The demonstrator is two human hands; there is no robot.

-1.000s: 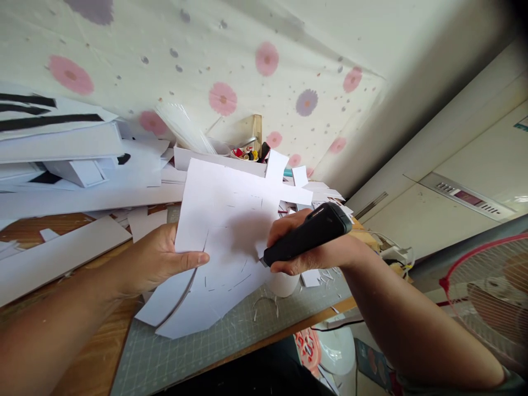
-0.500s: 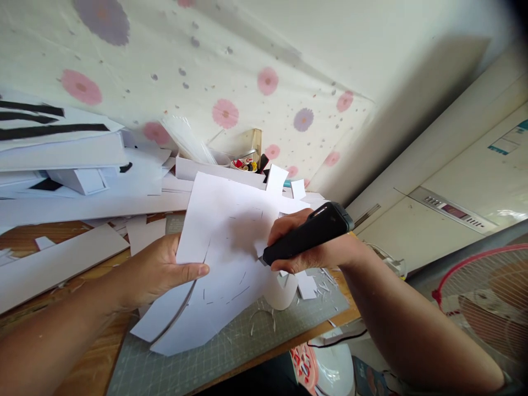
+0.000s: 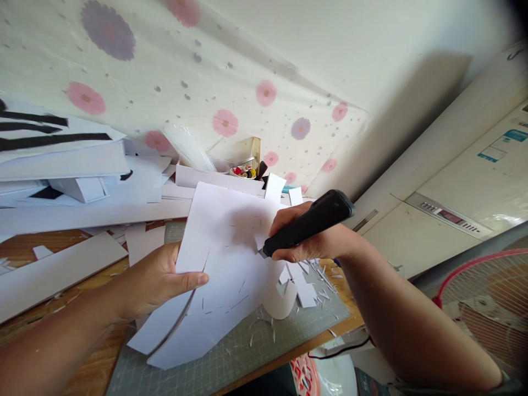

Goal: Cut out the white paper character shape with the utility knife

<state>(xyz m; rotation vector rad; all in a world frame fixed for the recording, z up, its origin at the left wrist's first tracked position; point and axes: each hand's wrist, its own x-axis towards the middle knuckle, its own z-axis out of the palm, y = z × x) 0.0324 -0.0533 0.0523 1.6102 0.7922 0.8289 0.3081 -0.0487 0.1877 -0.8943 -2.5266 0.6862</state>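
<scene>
My left hand (image 3: 175, 275) grips the left edge of a white foam board sheet (image 3: 223, 236), thumb on top and fingers hidden beneath. The sheet is raised at a tilt over a grey cutting mat (image 3: 231, 352). Short slits mark its face, and a long curved cut runs down its lower left. In my right hand (image 3: 305, 234) is a black utility knife (image 3: 309, 223), fingers wrapped round the handle. Its blade tip meets the sheet right of the middle. A curled white piece (image 3: 280, 300) hangs at the sheet's right edge.
White offcuts (image 3: 303, 283) and thin shavings lie on the mat's right side. Stacked white boards (image 3: 61, 159) stand at the left, with a long strip (image 3: 61, 275) before them. A box of small tools (image 3: 245, 171) sits at the back. A red-rimmed fan (image 3: 487, 297) stands at the right.
The view has tilted slightly, so the wall and table sit a little lower. The knife is slightly more upturned, its blade still at the sheet. Both hands keep their hold.
</scene>
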